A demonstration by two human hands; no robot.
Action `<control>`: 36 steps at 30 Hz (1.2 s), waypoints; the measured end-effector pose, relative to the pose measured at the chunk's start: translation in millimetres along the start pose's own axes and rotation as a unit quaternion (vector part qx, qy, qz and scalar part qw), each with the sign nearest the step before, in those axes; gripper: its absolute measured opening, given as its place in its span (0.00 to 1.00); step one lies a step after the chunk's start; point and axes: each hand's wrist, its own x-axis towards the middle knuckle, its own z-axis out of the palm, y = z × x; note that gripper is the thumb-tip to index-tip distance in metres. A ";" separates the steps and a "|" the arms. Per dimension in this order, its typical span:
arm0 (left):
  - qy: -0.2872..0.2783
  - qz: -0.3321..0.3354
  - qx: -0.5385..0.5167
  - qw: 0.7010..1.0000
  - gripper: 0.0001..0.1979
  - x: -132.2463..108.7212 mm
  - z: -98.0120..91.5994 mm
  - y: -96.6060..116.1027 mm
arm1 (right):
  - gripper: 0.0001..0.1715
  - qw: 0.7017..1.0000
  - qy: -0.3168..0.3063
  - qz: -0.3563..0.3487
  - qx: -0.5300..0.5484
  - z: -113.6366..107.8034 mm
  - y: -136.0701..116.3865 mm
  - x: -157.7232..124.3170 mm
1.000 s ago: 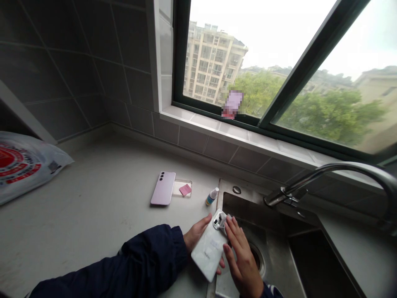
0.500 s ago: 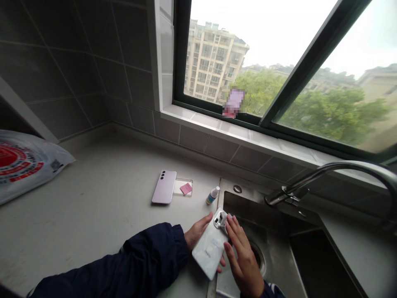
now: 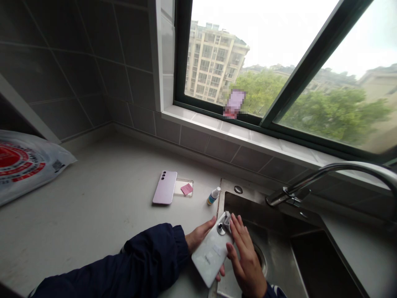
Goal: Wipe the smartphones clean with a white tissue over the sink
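My left hand (image 3: 198, 236) is closed around a white smartphone (image 3: 208, 257), with the thumb along its left edge and fingertips showing at the right edge. The phone is tilted, back side up, over the sink's left rim. In my right hand (image 3: 247, 258) a small whitish cloth (image 3: 227, 220) is pressed to the phone's top edge beside the round camera module. The fingers of that hand lie close together along the phone's right side. Just beyond the phone stands a small spray bottle (image 3: 213, 196) with a white cap.
A lilac phone (image 3: 165, 187) lies on the counter, overlapping a clear phone case (image 3: 178, 191) with a pink paper (image 3: 186, 189) on it. The steel sink (image 3: 279, 244) and curved faucet (image 3: 322, 169) are at right. A printed plastic bag (image 3: 31, 161) sits at far left.
My right fingers and the cloth have shifted from beside the camera module to the phone's top edge. The phone has tilted slightly; my left hand still holds it.
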 end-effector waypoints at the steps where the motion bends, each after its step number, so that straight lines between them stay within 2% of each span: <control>1: 0.006 0.005 0.007 1.000 0.47 -0.1 2.0 0.6 | 0.34 1.000 -0.002 -0.002 -0.004 -0.2 -0.4 -0.2; 8: 0.000 0.006 0.034 0.999 0.46 0.0 7.0 1.4 | 0.35 1.000 -0.004 -0.012 -0.015 -0.3 -2.3 -1.2; 15: 0.006 -0.039 0.046 0.998 0.50 -4.6 5.7 -1.6 | 0.35 1.000 0.008 -0.020 -0.020 -1.6 -5.1 2.8; 19: 0.017 -0.003 0.041 0.999 0.43 -5.2 10.3 -1.4 | 0.35 0.999 -0.002 -0.025 -0.032 -1.9 -8.9 2.6; 23: 0.080 0.085 0.039 0.992 0.37 -3.7 19.8 1.5 | 0.35 0.997 -0.024 -0.053 -0.044 0.5 -13.4 1.4; 26: 0.106 0.131 0.008 0.986 0.35 -2.0 23.4 2.9 | 0.35 0.994 -0.039 -0.077 -0.061 1.9 -16.6 0.7; 32: 0.155 0.150 -0.118 0.969 0.28 1.7 15.8 1.6 | 0.34 0.986 -0.041 -0.144 -0.068 -2.4 -21.5 0.6; 36: 0.155 0.144 -0.126 0.969 0.28 2.8 12.0 0.9 | 0.34 0.981 -0.040 -0.180 -0.053 -6.3 -23.6 1.1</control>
